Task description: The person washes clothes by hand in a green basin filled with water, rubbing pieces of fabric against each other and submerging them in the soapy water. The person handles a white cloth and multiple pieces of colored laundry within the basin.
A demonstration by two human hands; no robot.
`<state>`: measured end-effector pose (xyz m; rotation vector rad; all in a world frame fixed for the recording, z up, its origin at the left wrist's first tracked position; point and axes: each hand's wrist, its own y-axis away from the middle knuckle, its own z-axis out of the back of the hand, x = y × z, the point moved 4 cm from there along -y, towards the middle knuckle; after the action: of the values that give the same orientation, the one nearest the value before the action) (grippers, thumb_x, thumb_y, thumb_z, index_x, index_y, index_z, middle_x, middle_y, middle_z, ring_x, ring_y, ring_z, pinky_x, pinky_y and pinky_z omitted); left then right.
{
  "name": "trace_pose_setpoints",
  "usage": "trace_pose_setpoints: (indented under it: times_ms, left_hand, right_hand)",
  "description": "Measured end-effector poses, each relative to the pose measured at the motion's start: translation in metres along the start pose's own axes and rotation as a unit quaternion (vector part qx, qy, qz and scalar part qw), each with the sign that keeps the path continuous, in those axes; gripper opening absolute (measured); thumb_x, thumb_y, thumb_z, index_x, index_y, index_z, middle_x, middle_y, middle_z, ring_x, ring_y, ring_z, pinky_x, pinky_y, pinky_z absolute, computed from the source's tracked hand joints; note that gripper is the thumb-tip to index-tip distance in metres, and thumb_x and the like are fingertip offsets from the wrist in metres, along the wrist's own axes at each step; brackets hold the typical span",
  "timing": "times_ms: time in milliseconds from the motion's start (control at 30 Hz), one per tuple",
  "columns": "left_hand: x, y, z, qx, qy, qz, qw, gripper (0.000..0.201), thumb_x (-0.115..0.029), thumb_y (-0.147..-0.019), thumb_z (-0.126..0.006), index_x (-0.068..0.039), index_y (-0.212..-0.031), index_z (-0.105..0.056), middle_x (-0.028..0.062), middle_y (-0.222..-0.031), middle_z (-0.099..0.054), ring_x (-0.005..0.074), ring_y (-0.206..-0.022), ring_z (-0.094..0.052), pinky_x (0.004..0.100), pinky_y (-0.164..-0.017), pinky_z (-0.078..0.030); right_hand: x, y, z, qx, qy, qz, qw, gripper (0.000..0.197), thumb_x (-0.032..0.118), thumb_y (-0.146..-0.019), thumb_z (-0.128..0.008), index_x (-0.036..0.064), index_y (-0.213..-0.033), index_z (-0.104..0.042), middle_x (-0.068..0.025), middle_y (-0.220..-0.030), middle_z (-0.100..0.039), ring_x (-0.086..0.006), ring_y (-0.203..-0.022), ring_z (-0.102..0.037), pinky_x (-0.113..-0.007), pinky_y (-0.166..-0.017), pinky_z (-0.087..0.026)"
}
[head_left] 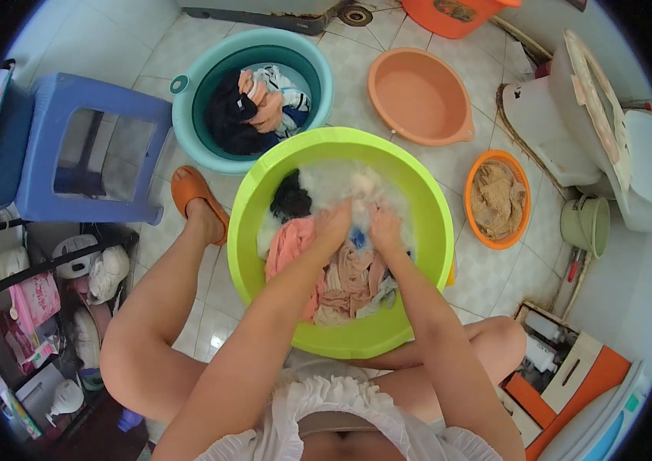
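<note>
A large lime-green tub (243, 253) stands between my legs, holding sudsy water and wet laundry. My left hand (333, 223) and my right hand (385, 227) are side by side in it, fingers closed around a pale wet cloth (363, 184) with foam about it. Suds and the hands themselves hide part of the fingertips and of the cloth. A patch of blue fabric (357, 238) shows between my wrists. Left of my hands lie a coral-pink garment (289, 244) and a black one (290, 197). Below them is a heap of beige-pink clothing (353, 280).
Beyond the tub stands a teal basin (318, 84) with dark, peach and striped clothes. To the right are an orange-pink basin (418, 96), a small orange basin (526, 192) with brown cloth, a toilet (541, 115) and a green bucket (585, 227). A blue plastic stool (38, 154) sits left.
</note>
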<state>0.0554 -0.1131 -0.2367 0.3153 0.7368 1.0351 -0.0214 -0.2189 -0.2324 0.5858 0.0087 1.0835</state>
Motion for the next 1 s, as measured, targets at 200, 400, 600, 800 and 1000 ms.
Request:
trace_pose_setpoints:
  times_ms: [200,400,600,800,1000]
  left_hand:
    - [0.025,-0.031,-0.043,-0.046,0.195,-0.009,0.980,0.032,-0.030,-0.079,-0.048,-0.006,-0.100,-0.054,0.0162,-0.088,-0.060,0.0269,-0.080,-0.056,0.0371,-0.071,-0.044]
    - [0.038,0.003,0.024,-0.291,0.451,0.016,0.844,0.025,-0.029,-0.076,-0.052,-0.009,-0.088,-0.061,0.0148,-0.081,-0.061,0.0244,-0.080,-0.058,0.0354,-0.065,-0.045]
    - [-0.055,0.102,0.050,0.213,0.837,0.202,0.461,0.044,-0.044,-0.077,-0.059,-0.013,-0.107,-0.054,0.0080,-0.106,-0.056,0.0267,-0.090,-0.056,0.0415,-0.081,-0.044]
    - [-0.049,0.125,0.069,0.235,0.866,0.054,0.438,0.050,-0.047,-0.075,-0.060,-0.013,-0.110,-0.051,0.0098,-0.105,-0.056,0.0252,-0.103,-0.051,0.0493,-0.083,-0.043]
    - [-0.080,0.181,0.091,0.358,0.814,-0.017,0.457,0.053,-0.049,-0.083,-0.044,-0.020,-0.127,-0.041,0.0067,-0.130,-0.040,0.0303,-0.123,-0.032,0.0681,-0.094,-0.013]
  right_hand:
    - [-0.012,-0.022,0.004,-0.134,0.013,0.046,0.990,0.046,0.010,-0.068,-0.054,0.0078,-0.114,-0.049,-0.0197,-0.109,-0.052,-0.0374,-0.093,-0.053,-0.044,-0.075,-0.045]
    - [0.033,-0.003,0.077,-0.100,-0.270,0.074,0.955,0.058,0.013,-0.059,-0.069,0.0070,-0.112,-0.049,-0.0163,-0.106,-0.056,-0.0295,-0.098,-0.055,-0.035,-0.083,-0.043]
    - [0.071,0.106,0.168,-0.122,-0.258,0.191,0.939,0.058,0.005,-0.057,-0.069,0.0073,-0.112,-0.048,-0.0133,-0.107,-0.055,-0.0318,-0.099,-0.053,-0.035,-0.083,-0.043]
    - [0.105,0.172,0.186,-0.049,-0.215,0.319,0.922,0.060,0.001,-0.055,-0.069,0.0068,-0.112,-0.048,-0.0101,-0.104,-0.056,-0.0267,-0.097,-0.054,-0.034,-0.084,-0.043]
    - [0.065,0.150,0.184,-0.180,-0.593,0.215,0.755,0.061,0.014,-0.069,-0.071,0.0040,-0.121,-0.039,-0.0114,-0.113,-0.048,-0.0213,-0.100,-0.051,-0.032,-0.086,-0.044]
